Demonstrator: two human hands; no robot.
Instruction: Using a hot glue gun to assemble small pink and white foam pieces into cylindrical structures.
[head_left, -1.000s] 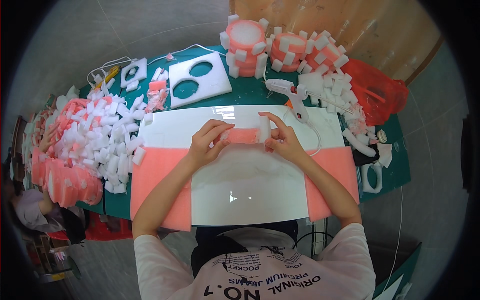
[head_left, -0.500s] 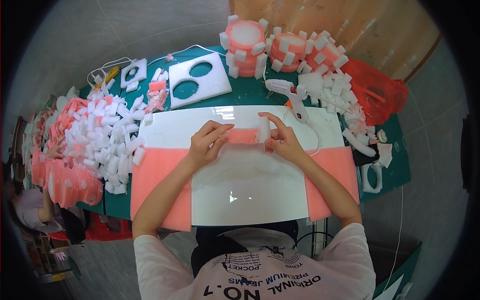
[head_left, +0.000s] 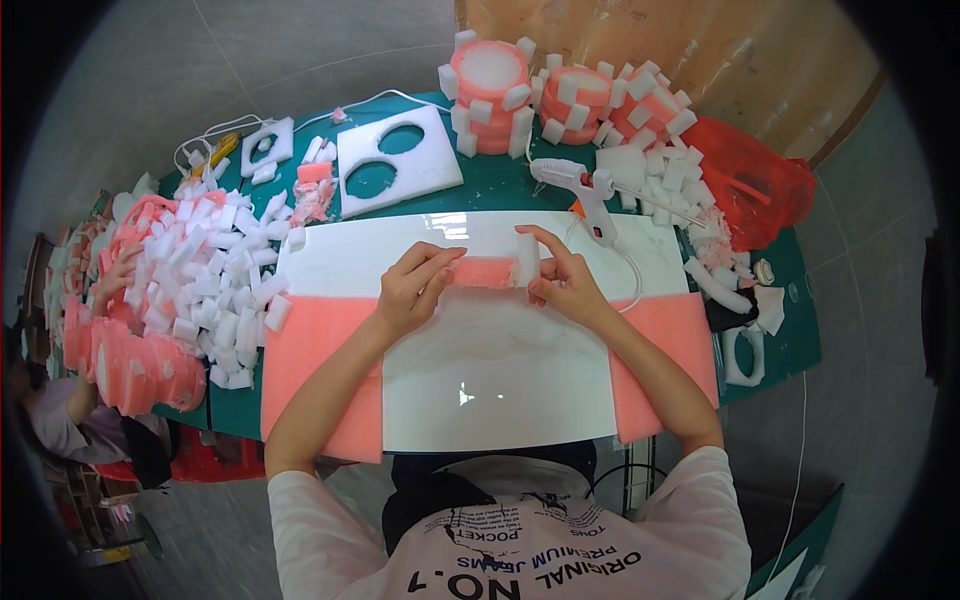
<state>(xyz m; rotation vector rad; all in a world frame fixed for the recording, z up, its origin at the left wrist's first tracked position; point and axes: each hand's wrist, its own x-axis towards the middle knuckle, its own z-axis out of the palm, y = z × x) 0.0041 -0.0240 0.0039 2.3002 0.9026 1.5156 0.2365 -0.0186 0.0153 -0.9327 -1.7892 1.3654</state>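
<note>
Between my hands, above the glossy white board, is a pink foam strip. The fingertips of my left hand are closed on its left end. My right hand pinches a small white foam block upright against the strip's right end, index finger on top and thumb below. Block and strip touch; whether they are stuck together I cannot tell. Beyond my right hand a white glue gun lies on the board's far edge, with its cord curving down beside my wrist.
Pink foam sheets lie beneath both forearms. White foam blocks are heaped at left, where a co-worker's hand reaches in. Round pink-and-white foam pieces stand at the back, near a foam plate with two holes and a red bag.
My hands and the foam pieces have barely moved. At the far left, the co-worker's hand has shifted up along the pile.
</note>
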